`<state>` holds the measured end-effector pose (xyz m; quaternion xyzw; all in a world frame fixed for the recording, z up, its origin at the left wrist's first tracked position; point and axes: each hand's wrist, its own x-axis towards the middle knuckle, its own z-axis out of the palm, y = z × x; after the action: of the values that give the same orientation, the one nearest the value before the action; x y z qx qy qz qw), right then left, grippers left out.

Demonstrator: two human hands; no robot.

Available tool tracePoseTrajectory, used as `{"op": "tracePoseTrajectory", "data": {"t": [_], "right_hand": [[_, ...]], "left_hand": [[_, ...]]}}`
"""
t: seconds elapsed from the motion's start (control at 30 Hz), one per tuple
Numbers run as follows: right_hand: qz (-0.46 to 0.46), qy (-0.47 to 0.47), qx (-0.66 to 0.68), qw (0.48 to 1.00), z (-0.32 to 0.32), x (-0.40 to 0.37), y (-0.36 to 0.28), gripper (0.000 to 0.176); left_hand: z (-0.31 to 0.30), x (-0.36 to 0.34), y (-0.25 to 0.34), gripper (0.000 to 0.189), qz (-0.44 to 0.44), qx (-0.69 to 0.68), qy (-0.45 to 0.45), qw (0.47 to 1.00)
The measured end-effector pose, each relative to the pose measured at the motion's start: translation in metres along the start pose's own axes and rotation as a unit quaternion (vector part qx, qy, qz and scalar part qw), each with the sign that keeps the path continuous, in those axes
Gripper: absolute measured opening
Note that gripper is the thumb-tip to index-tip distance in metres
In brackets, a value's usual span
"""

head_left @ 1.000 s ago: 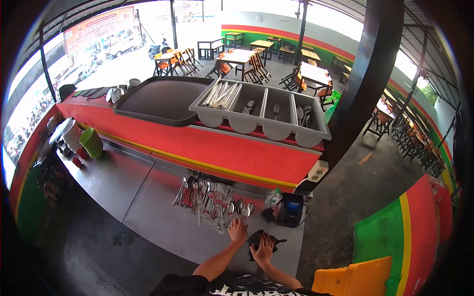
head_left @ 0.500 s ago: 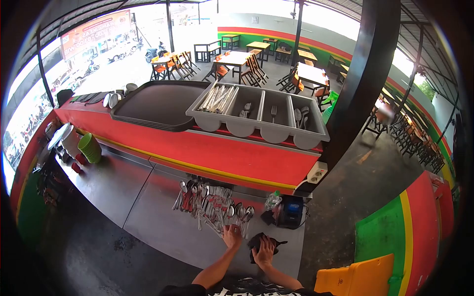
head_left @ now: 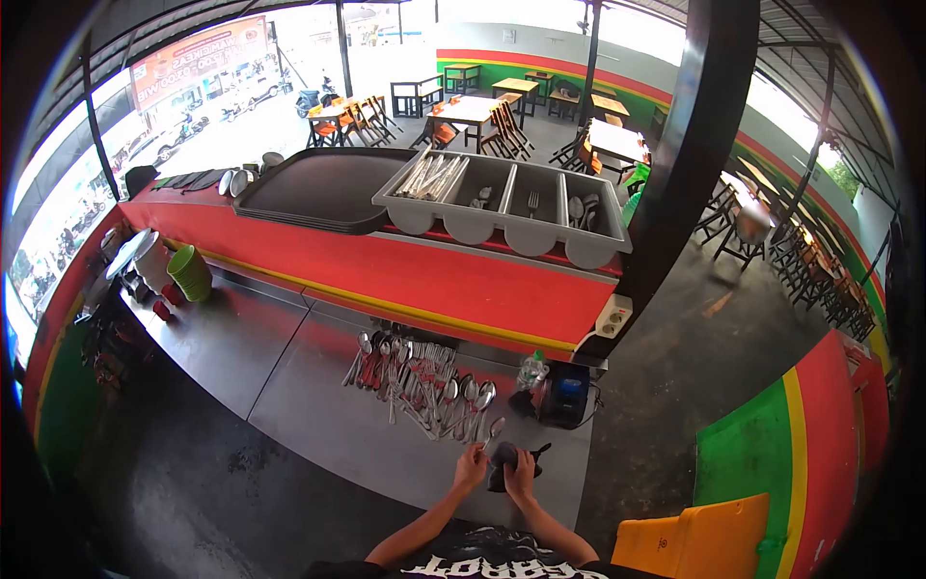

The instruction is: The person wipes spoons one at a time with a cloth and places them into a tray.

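Near the bench (head_left: 318, 425) edge, just before the cutlery pile (head_left: 415, 381), the left hand (head_left: 471, 469) is pinching a spoon (head_left: 495, 427). The right hand (head_left: 522, 474) is clutching a dark cloth (head_left: 503, 461) that is hiding the spoon's handle and the fingertips.

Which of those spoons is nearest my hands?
The lone spoon right of the pile, its handle running down into the dark cloth between left hand and right hand.

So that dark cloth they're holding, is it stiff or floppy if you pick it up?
Probably floppy: the dark cloth sits bunched between the left hand and right hand, with a corner sticking out. Likely light, since it looks small beside the hands. Unlikely to roll.
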<state>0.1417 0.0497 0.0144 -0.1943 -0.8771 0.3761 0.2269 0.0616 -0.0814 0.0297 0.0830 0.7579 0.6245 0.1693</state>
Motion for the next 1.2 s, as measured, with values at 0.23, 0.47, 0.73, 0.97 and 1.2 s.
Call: {"op": "tracePoseTrajectory", "data": {"t": [0.23,0.47,0.73,0.97,1.2], "right_hand": [[0.085,-0.014,0.245,0.966,-0.052,-0.003,-0.014,0.052],[-0.002,-0.147,0.171,0.974,-0.126,-0.016,-0.022,0.051],[0.005,-0.147,0.182,0.972,-0.162,-0.015,-0.005,0.054],[-0.068,-0.209,0.145,0.965,-0.201,-0.005,-0.001,0.055],[-0.142,-0.261,0.186,0.937,-0.221,-0.013,0.014,0.049]], "left_hand": [[0.016,-0.057,0.025,0.031,0.007,0.068,-0.096,0.993],[0.053,-0.065,-0.015,0.034,-0.009,0.273,-0.114,0.955],[0.098,-0.083,0.007,0.038,0.006,0.121,-0.137,0.983],[0.106,-0.130,0.083,0.031,-0.089,0.103,-0.140,0.981],[0.141,-0.172,0.029,0.029,0.058,0.062,-0.017,0.996]]}}
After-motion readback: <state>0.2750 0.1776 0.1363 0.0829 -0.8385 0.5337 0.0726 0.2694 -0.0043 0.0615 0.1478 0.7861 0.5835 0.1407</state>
